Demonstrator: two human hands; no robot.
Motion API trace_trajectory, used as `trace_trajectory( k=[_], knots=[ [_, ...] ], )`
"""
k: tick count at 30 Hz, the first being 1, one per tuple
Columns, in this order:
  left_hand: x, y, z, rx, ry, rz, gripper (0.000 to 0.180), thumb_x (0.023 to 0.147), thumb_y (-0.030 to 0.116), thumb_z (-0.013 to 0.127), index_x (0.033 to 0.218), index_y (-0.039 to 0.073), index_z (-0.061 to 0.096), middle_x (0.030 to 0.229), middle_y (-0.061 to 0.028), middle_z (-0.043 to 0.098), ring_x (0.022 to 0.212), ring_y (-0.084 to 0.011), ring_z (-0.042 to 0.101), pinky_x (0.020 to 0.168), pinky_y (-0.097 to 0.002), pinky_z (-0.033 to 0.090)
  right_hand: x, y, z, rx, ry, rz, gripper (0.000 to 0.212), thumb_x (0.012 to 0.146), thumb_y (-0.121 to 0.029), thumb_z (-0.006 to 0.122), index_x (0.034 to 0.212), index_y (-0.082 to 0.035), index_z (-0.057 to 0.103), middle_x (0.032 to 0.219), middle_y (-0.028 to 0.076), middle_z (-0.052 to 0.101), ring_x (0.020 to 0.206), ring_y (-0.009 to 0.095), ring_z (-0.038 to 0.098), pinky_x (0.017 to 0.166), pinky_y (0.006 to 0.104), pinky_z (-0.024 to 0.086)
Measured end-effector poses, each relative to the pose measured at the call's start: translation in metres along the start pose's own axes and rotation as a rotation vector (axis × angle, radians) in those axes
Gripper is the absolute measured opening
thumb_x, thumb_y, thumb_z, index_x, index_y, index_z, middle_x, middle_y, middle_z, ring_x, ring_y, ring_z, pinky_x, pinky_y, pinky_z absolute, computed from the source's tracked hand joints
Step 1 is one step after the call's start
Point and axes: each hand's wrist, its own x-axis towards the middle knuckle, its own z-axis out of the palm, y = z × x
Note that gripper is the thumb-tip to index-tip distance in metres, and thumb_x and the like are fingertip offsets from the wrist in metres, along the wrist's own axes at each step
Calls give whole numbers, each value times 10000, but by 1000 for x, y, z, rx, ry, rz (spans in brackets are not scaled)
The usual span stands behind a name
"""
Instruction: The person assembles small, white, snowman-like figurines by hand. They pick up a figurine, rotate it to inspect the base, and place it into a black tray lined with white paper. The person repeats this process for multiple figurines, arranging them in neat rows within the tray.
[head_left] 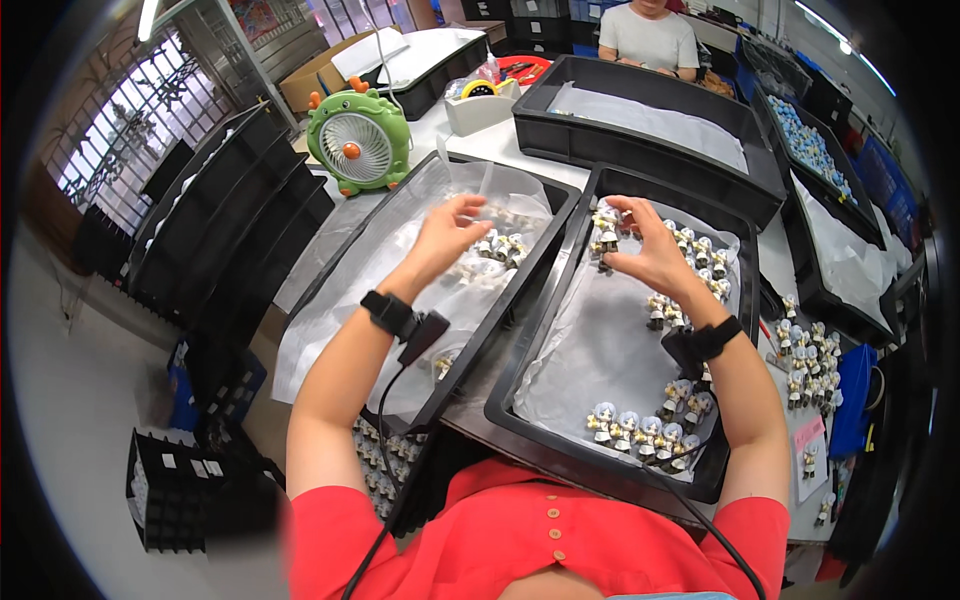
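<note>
My right hand (655, 255) pinches a small figurine (606, 226) with pale hair, a white outfit and dark feet between thumb and fingers, above the right black tray (527, 372). In that tray, lined with a white sheet (590, 345), several like figurines (648, 436) stand along its right side and near end. Over the left black tray (466, 362) is my left hand (445, 243), fingers apart and nothing visible in them. Beyond its fingertips, a few figurines (500, 247) lie in that tray, and thin translucent sheeting (515, 190) covers others.
A green fan (358, 140) stands behind the left tray, beside a tape dispenser (482, 106). Another black tray (640, 150) sits at the back. More figurines (812, 362) crowd the table at right. Stacked black trays (215, 215) rise at left. A person in white (648, 40) sits opposite.
</note>
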Motion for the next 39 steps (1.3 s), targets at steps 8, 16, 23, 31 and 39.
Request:
trace_trajectory(
  k=[8,16,23,31,39],
  knots=[
    [-86,64,74,-755,-269,99,654,863,42,614,1411,74,259,1222,-100,454,1053,-151,528,904,-279,446,-25,-55,25,496,-151,-124,687,700,-64,707,1316,-107,407,1216,53,453,1132,177,463,1012,343,372],
    [-90,61,87,-694,-101,251,624,859,-2,600,1396,49,285,1168,-82,461,975,-120,529,827,-252,486,-27,-57,27,307,-157,-184,672,712,-129,753,1307,-110,440,1237,53,505,1126,190,492,946,344,409],
    [-92,53,84,-628,-101,225,588,865,11,602,1380,31,319,1137,-61,486,915,-95,538,788,-231,494,-33,-45,47,624,-249,47,700,729,-155,759,1331,-94,406,1233,54,494,1117,183,484,929,335,424],
    [-91,51,78,-683,-117,181,539,885,74,606,1364,33,363,1130,-48,513,893,-93,542,778,-234,470,-34,-49,44,599,-294,92,747,692,-131,788,1328,-88,399,1224,53,492,1119,179,476,939,322,418],
    [-91,49,78,-583,-67,307,473,875,96,620,1312,37,450,1105,-52,411,826,-63,531,686,-205,478,-37,-48,45,583,-265,39,783,682,-172,816,1338,-94,396,1230,45,482,1139,179,462,932,322,422]
  ],
)
